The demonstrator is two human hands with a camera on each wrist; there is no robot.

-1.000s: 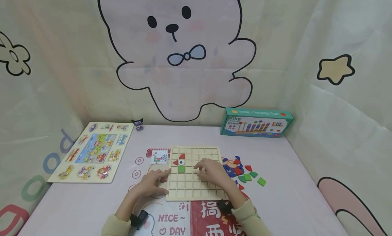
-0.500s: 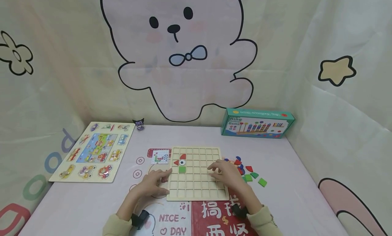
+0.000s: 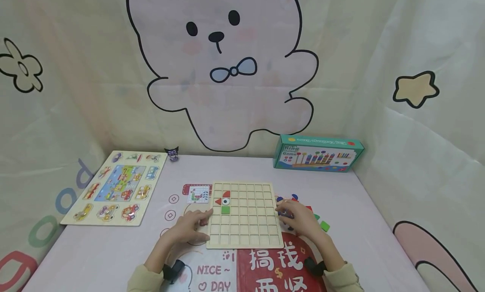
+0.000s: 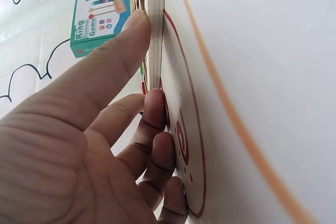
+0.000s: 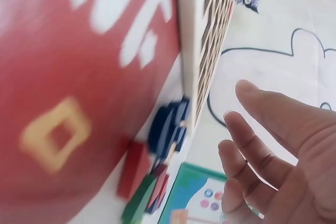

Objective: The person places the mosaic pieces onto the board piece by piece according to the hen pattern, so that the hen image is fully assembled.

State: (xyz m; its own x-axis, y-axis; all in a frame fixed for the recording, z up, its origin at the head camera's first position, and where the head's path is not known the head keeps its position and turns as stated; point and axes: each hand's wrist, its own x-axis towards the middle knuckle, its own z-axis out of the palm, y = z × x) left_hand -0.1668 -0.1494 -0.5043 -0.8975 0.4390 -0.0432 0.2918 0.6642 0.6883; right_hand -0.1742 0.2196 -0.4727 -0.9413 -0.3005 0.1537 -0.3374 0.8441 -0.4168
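Note:
A pale wooden grid board (image 3: 250, 224) lies flat on the table. Near its upper left sit a red triangle (image 3: 218, 201), a rounded red piece (image 3: 226, 194), a white eye piece (image 3: 225, 201) and a green square (image 3: 225, 210). My left hand (image 3: 189, 226) rests against the board's left edge, thumb and forefinger spread apart along it. Just past the right edge, my right hand (image 3: 299, 218) hovers over loose coloured pieces, partly hiding them. In the right wrist view its fingers are loosely bent and hold nothing; blue pieces (image 5: 168, 127) and a green piece (image 5: 139, 203) lie beyond.
A small pattern card (image 3: 198, 194) lies at the board's upper left. Farther left is a picture puzzle board (image 3: 87, 191), with a small dark figurine (image 3: 172, 153) behind it. A green Ring Game box (image 3: 318, 153) stands at the back right.
My right hand has moved rightward from above the grid to the loose pieces beside it, uncovering the right-hand squares. The left hand has stayed at the board's edge.

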